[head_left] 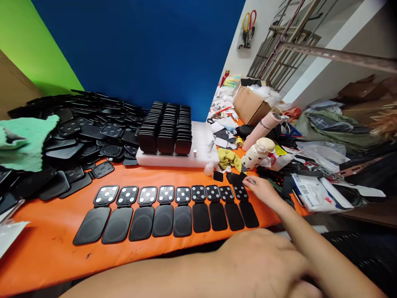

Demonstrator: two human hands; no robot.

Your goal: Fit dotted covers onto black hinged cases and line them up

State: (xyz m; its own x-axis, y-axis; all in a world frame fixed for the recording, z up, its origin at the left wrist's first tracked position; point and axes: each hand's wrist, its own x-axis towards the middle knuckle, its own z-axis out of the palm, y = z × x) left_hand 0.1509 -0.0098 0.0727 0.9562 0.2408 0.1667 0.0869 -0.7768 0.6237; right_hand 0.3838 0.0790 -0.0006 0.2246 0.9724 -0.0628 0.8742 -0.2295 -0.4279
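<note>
I'm reaching my right hand (pixel 262 188) out to the far right end of the row of cases (pixel 167 211) on the orange mat (pixel 46 248), fingers loosely curled, tips touching small black pads (pixel 235 179) just behind the last case (pixel 245 203). Can't tell if it's actually gripping one. My left hand (pixel 263 260) is hanging low & close to the cam, blurred, over the mat edge; grip can't be made out. Stacked cases (pixel 166 128) are sitting on a white tray (pixel 203 155) behind, w/ a loose pile (pixel 77 128) to the left.

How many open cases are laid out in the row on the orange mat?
9, side by side along the mat's near edge, leftmost to rightmost, by the right hand.
</note>
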